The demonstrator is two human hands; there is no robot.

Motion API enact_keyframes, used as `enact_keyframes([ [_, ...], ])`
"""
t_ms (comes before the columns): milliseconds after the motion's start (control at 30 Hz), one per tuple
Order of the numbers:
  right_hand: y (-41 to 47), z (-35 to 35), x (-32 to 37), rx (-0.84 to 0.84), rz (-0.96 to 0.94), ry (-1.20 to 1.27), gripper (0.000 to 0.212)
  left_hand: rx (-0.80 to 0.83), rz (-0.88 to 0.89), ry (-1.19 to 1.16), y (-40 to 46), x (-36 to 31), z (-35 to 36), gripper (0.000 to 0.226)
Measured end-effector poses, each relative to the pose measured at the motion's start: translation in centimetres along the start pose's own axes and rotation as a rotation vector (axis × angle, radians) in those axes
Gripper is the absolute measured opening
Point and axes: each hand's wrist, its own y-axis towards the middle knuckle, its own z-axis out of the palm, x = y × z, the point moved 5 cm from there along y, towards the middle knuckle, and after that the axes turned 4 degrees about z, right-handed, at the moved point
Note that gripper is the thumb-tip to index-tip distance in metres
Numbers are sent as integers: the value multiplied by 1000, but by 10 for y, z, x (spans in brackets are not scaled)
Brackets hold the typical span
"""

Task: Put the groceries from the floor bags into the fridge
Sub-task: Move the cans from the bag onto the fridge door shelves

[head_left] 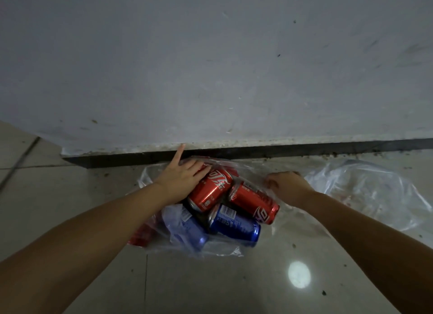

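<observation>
Lying on the tiled floor (70, 220) against the wall, a clear plastic bag (234, 245) was seen with red and blue cans inside; nothing had yet been carried off, and no fridge was shown. One red can (212, 188) was touched by the left hand (181, 181), fingers spread. The bag's edge was pinched by the right hand (289, 187).

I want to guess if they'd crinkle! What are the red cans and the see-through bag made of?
The red cans look like thin painted metal, probably aluminium: glossy, with bright highlights and a silvery rim. The bag looks like thin clear plastic film: wrinkled, shiny, and the cans show through it.
</observation>
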Motion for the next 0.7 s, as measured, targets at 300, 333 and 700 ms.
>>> enact_keyframes([
  [300,-41,33,21,44,-16,-79,74,-117,43,-304,-2,-36,-40,58],
  [333,-40,38,17,77,40,32,77,-34,-94,-427,5,-39,-39,58],
  [700,-53,10,20,-43,172,267,84,103,-445,-540,35,-45,-16,93],
])
